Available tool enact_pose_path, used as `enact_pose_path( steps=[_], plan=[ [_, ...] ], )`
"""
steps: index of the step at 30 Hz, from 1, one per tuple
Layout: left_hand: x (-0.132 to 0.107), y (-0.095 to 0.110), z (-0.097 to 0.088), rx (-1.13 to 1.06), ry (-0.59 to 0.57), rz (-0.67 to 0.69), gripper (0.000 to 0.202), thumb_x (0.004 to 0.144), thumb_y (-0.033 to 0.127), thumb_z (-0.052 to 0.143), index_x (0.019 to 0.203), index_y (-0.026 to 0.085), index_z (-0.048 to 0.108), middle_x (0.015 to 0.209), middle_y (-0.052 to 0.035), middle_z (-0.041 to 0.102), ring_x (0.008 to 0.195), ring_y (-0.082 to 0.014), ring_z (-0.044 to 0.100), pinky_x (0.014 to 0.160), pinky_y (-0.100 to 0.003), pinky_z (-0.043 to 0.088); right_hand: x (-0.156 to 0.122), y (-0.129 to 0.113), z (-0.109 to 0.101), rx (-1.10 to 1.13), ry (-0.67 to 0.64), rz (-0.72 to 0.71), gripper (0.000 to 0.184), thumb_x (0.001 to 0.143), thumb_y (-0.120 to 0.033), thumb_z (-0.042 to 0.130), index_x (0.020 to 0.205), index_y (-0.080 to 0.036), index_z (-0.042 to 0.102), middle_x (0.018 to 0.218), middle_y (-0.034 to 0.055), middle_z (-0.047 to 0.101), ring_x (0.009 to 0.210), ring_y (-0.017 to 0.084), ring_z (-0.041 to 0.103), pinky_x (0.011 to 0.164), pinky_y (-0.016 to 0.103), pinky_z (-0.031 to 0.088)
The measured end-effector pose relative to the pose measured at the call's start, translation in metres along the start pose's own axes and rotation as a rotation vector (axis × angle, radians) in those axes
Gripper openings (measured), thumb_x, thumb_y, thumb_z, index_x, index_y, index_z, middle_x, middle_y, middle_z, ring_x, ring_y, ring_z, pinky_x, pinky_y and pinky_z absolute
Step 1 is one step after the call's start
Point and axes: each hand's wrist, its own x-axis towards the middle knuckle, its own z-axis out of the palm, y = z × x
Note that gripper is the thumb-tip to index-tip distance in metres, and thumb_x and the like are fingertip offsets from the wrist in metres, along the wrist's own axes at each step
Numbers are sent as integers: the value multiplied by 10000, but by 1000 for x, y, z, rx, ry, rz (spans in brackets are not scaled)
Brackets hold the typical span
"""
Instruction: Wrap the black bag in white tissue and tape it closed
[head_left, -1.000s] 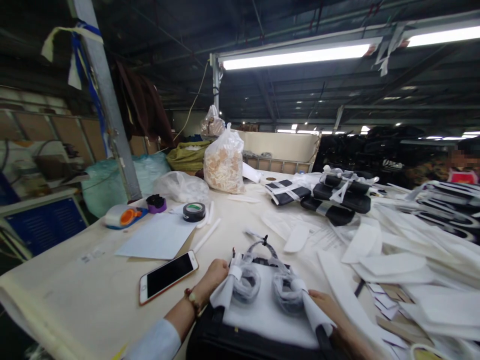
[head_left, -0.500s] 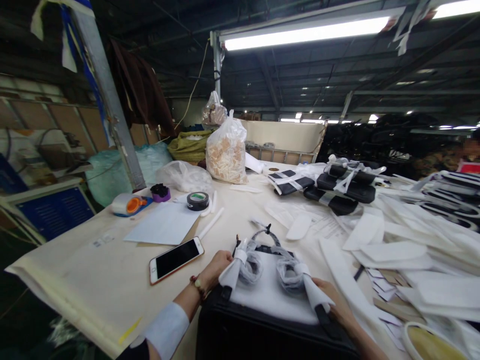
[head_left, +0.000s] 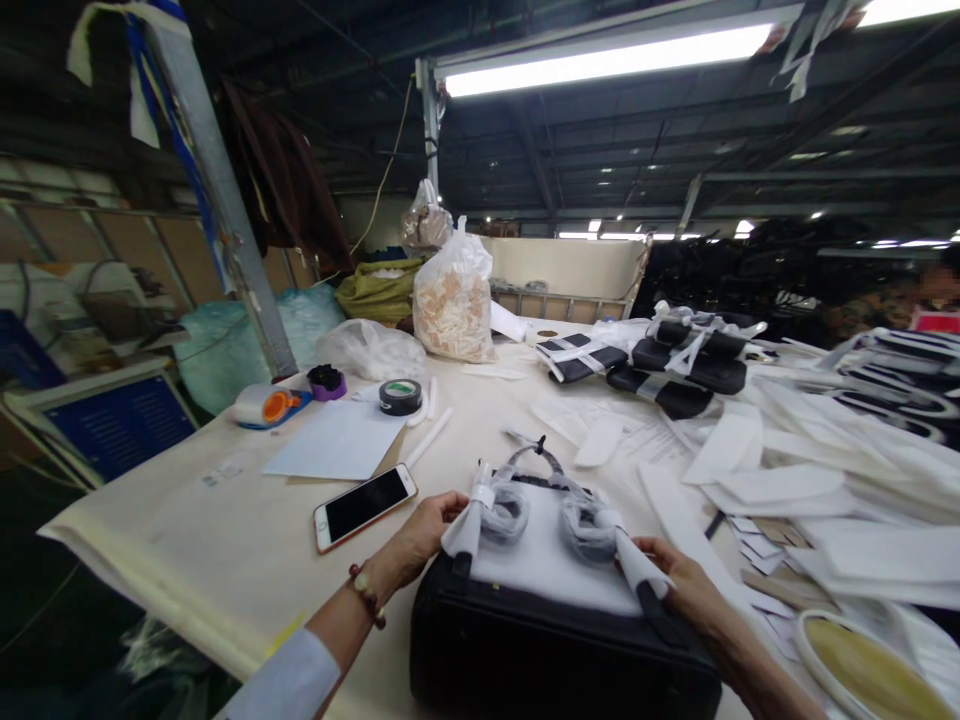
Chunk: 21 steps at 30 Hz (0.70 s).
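Note:
A black handbag point(head_left: 555, 660) sits in front of me at the table's near edge, with a white foam sheet point(head_left: 551, 575) over its top. Its arched handle point(head_left: 559, 468) stands up behind the sheet. Two coiled straps in clear plastic, the left coil point(head_left: 504, 515) and the right coil point(head_left: 586, 530), rest on the foam. My left hand point(head_left: 421, 535) closes its fingertips on the left foam wrap point(head_left: 465, 530), partly hidden behind it. On the other side, my right hand point(head_left: 682, 585) pinches the right foam wrap point(head_left: 641, 570) beside the bag's black side tab.
Left of the bag lie a phone point(head_left: 365, 508), white paper point(head_left: 337, 440), black tape point(head_left: 400, 397) and a tape dispenser point(head_left: 270, 405). Wrapped black goods point(head_left: 690, 365) are piled behind. Loose foam pieces point(head_left: 787, 490) and a yellow tape roll point(head_left: 870, 665) cover the right side.
The bag appears slightly higher and further right in view, showing more of its black front. Both hands stay at the foam wraps; more of my right hand's fingers shows.

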Motion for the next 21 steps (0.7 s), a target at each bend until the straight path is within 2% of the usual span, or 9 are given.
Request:
enact_pose_path(
  steps=[3,6,14,18,21],
  plan=[
    [5,-4,4,14,41,-32,457,445,423,780,751,126,616,574,29,588,593,-151,541,598,-258,431,5,1,3,6,33,-1,313,404,-409,578,650,-215,585,640,19,665,660,209,590,583,276,432],
    [14,-9,6,36,80,-35,423,418,405,792,684,133,608,531,45,561,573,-147,524,582,-255,412,13,5,6,-11,99,18,277,386,-398,583,597,-218,581,580,9,633,621,204,568,567,277,411],
    [29,-15,5,103,134,-46,281,589,339,764,681,128,603,572,26,586,593,-146,563,612,-276,443,15,17,8,-43,143,3,281,447,-433,561,605,-207,614,587,9,622,633,207,560,563,272,405],
    [19,-7,2,94,151,13,402,531,421,766,750,107,643,654,-37,653,694,-218,607,632,-293,467,16,19,4,-58,105,-1,258,463,-404,587,620,-206,647,596,2,635,640,211,570,554,265,417],
    [-7,3,-5,88,195,93,494,623,508,664,919,113,649,851,-78,685,836,-247,613,734,-317,479,15,16,4,-44,94,-6,266,441,-412,595,597,-206,654,612,9,651,665,225,581,572,271,433]
  ],
)
